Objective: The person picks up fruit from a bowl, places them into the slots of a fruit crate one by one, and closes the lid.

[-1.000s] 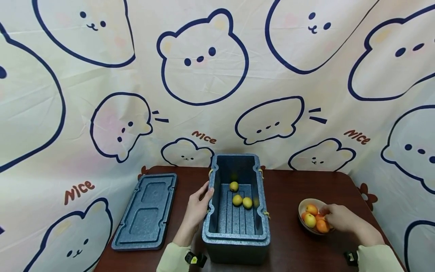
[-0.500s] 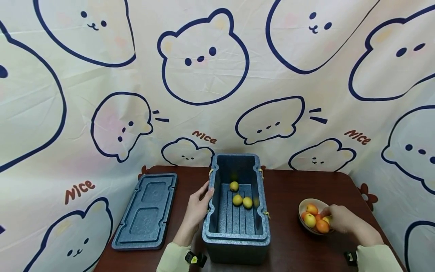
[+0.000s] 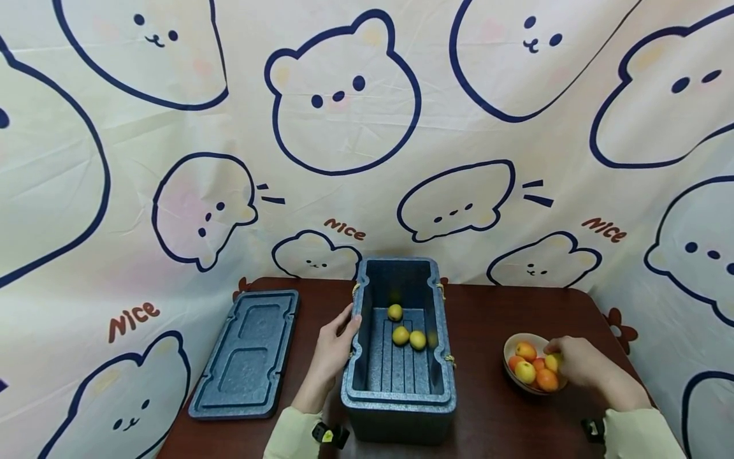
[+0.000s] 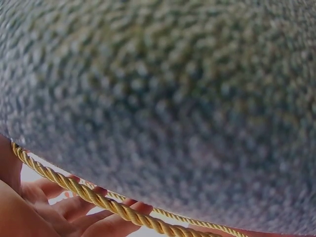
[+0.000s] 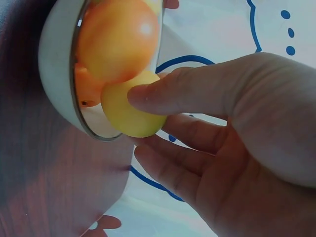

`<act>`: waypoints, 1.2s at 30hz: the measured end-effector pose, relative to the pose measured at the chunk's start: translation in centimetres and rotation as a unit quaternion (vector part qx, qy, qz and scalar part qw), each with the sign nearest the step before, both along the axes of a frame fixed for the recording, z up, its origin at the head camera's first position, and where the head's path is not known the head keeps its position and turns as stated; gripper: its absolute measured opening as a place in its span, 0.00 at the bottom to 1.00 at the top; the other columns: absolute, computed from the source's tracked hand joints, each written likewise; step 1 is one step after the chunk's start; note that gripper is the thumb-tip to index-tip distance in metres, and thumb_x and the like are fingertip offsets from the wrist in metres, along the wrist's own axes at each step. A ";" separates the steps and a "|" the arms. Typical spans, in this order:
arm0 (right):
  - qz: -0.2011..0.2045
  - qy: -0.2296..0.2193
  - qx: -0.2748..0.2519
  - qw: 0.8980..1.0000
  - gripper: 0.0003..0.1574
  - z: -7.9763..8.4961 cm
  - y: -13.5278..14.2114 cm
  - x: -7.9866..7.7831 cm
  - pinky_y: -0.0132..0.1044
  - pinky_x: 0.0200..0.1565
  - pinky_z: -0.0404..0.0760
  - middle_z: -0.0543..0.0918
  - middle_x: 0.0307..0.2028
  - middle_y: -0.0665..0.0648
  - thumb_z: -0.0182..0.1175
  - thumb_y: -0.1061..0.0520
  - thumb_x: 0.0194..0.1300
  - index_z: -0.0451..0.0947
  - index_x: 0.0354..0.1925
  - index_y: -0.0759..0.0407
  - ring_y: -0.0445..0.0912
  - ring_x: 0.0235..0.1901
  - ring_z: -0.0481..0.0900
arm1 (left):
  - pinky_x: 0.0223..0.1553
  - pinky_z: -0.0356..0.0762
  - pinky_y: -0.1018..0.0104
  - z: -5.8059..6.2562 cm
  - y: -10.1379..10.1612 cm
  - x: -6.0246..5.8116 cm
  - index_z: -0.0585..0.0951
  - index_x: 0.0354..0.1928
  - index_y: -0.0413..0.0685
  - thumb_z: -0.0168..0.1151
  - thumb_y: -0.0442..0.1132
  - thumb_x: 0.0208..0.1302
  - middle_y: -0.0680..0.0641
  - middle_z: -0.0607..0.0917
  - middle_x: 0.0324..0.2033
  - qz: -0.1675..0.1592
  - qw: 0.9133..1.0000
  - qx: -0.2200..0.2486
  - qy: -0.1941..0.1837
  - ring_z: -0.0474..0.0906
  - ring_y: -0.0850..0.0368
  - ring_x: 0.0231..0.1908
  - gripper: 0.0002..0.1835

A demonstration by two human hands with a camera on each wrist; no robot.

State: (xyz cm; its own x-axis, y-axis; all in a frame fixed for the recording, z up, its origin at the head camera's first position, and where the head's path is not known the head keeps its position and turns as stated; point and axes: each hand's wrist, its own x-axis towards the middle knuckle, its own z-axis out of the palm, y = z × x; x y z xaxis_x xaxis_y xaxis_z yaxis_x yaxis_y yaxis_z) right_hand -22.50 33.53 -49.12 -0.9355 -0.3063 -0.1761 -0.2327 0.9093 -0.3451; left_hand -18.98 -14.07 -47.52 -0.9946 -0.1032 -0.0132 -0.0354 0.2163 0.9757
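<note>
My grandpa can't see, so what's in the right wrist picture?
A right hand pinches a yellow fruit at the mouth of a pale bowl, beside orange fruits. A brown table and blue-patterned pale cloth show around them.

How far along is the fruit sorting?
Done: three yellow fruits lie in the blue box. In hand: the right hand pinches another yellow fruit at the bowl. Probably left: one more yellow fruit in the bowl, maybe the lid, lying off the box. Unclear whether the orange fruits move too.
</note>
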 end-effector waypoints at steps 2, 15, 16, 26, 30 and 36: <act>0.002 0.008 0.004 1.000 0.21 0.3 0.0 -0.1 0.57 0.45 0.81 0.85 0.41 0.67 0.59 0.74 0.49 0.84 0.44 0.72 0.60 0.43 0.81 | 0.67 0.64 0.39 0.0 0.0 0.0 0.69 0.74 0.47 0.56 0.52 0.76 0.39 0.69 0.71 -0.001 1.000 0.000 -0.001 0.62 0.42 0.72 0.30; -0.002 0.009 0.003 1.000 0.23 3.1 -0.5 -0.7 0.51 0.41 0.79 0.84 0.44 0.68 0.62 0.72 0.49 0.82 0.47 0.73 0.55 0.38 0.75 | 0.67 0.65 0.40 0.1 0.0 -0.1 0.69 0.74 0.47 0.56 0.51 0.76 0.39 0.69 0.71 -0.001 1.000 0.001 -0.001 0.62 0.42 0.71 0.30; -0.002 0.011 0.003 1.000 0.22 3.2 -0.6 -0.7 0.52 0.41 0.79 0.84 0.44 0.68 0.62 0.72 0.50 0.82 0.47 0.73 0.56 0.38 0.76 | 0.67 0.65 0.40 0.1 0.0 -0.1 0.69 0.74 0.47 0.56 0.52 0.76 0.39 0.69 0.71 -0.001 1.000 0.003 -0.001 0.62 0.42 0.71 0.30; 0.001 0.041 0.000 0.999 0.22 4.6 -1.0 -0.9 0.53 0.42 0.81 0.84 0.44 0.67 0.64 0.70 0.51 0.82 0.47 0.72 0.54 0.38 0.77 | 0.67 0.65 0.40 0.5 0.1 0.1 0.69 0.74 0.46 0.56 0.52 0.76 0.39 0.69 0.72 -0.003 1.000 0.010 0.000 0.62 0.42 0.72 0.31; 0.002 0.040 -0.002 0.999 0.22 5.0 -1.2 -1.0 0.55 0.43 0.81 0.84 0.45 0.67 0.66 0.70 0.52 0.82 0.49 0.71 0.55 0.40 0.78 | 0.66 0.66 0.40 0.4 0.0 0.1 0.69 0.74 0.46 0.56 0.52 0.76 0.39 0.69 0.71 -0.004 1.000 0.008 0.001 0.63 0.42 0.71 0.31; -0.006 0.053 -0.010 0.999 0.23 5.6 -1.7 -1.1 0.58 0.45 0.80 0.83 0.45 0.66 0.67 0.68 0.54 0.81 0.51 0.72 0.55 0.39 0.76 | 0.67 0.66 0.40 0.1 -0.1 0.0 0.69 0.74 0.46 0.56 0.52 0.76 0.39 0.70 0.71 -0.002 1.000 0.002 0.003 0.63 0.42 0.71 0.30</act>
State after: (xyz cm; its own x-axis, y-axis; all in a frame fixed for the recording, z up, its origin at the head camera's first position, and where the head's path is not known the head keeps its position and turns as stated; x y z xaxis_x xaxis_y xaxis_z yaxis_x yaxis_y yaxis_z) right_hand -23.57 31.82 -43.56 -0.9520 -0.2979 -0.0701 -0.2584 0.9051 -0.3376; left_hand -18.99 -14.12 -47.46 -0.9951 -0.0982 -0.0074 -0.0283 0.2124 0.9768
